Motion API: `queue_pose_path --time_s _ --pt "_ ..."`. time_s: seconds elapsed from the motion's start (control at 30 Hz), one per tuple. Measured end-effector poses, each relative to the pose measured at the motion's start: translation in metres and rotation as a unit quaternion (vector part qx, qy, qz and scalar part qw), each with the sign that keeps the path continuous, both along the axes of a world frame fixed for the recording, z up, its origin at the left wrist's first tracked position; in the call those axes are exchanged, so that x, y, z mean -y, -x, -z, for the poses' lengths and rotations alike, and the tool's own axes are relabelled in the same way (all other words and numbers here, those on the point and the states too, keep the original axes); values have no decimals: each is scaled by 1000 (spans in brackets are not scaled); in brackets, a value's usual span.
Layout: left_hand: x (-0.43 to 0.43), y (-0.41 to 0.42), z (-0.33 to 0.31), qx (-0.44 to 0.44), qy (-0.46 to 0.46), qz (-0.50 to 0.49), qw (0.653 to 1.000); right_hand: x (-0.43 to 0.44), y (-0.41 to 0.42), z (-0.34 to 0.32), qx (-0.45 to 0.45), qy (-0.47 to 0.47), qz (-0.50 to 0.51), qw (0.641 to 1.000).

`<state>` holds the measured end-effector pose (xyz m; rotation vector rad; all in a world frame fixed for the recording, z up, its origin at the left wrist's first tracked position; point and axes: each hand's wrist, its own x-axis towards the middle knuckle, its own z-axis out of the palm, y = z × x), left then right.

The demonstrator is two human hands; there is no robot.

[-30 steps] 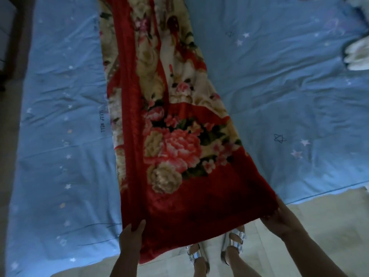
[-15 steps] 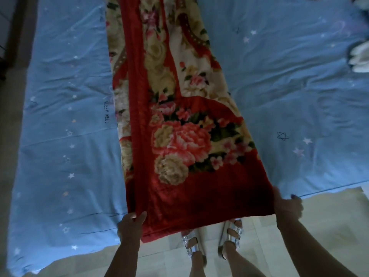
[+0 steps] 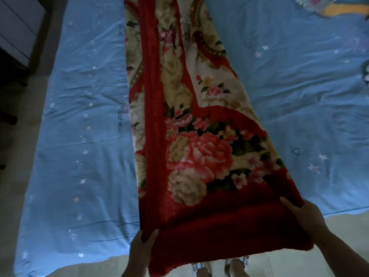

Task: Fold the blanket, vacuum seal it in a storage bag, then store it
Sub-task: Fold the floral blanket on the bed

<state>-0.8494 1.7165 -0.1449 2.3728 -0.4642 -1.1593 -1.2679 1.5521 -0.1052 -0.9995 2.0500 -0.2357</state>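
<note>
- You had the floral blanket (image 3: 199, 136) folded lengthwise into a long strip, lying along the bed (image 3: 79, 136) on its blue star-printed sheet, with the near end hanging past the bed's edge toward your sandalled feet (image 3: 217, 266).
- Your left hand (image 3: 142, 246) gripped the near left corner, thumb curled over the red border; your right hand (image 3: 305, 214) gripped the near right corner, thumb on top of the pile.
- By my reading, only the lengthwise folds were done. The crosswise folds, the bagging, the vacuum sealing and the storing were all left; no storage bag or vacuum showed in view.
- Compared with half a second before, the near end sat higher and closer to you, covering more of your feet, and your right hand had shifted from beside the edge to on top of the corner.
</note>
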Motion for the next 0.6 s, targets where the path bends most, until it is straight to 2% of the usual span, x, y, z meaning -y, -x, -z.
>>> queue_pose_path --time_s 0.2,0.3,0.4,0.47,0.6 --pt "-1 17 19 22 -9 -12 1000 -6 -19 38 -111 -104 -16 988" --pt "-9 5 13 29 25 -63 997 -6 -41 13 -200 -43 -38 978" --pt "-24 -18 12 65 109 -113 985 -6 -70 -13 -192 2 -80 978" --pt "-27 -30 -26 19 80 -132 988 -3 -95 -31 -172 -1 -121 978" --pt "-44 -53 -83 8 37 -144 989 -2 -156 -72 -133 37 -227 964"
